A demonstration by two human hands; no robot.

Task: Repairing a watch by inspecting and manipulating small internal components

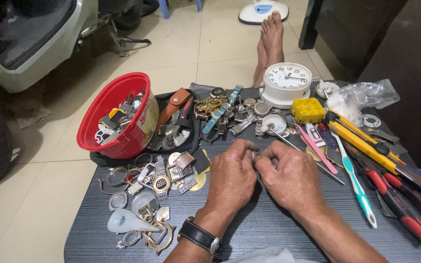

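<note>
**Pinching a tiny part over a packed desk**

Holding smth very small between both hands: left hand (232,176) and right hand (288,176) meet fingertip to fingertip at mid desk (278,224), both closed in a pinch on a small metal piece (255,157). It's mostly hidden by the fingers, so can't tell what it is exactly.

Imo, to do this well: keep wrists resting on the desk, stay low so a dropped bit doesn't bounce off, light grip w/ no twisting.

Containers: tilted red bowl (118,114) at left is full of watch cases & bracelet bits. Yellow compartment box (308,110) sits by the white clock (286,83), contents too small to see. Clear plastic bag (361,97) far right holds smth white.
</note>
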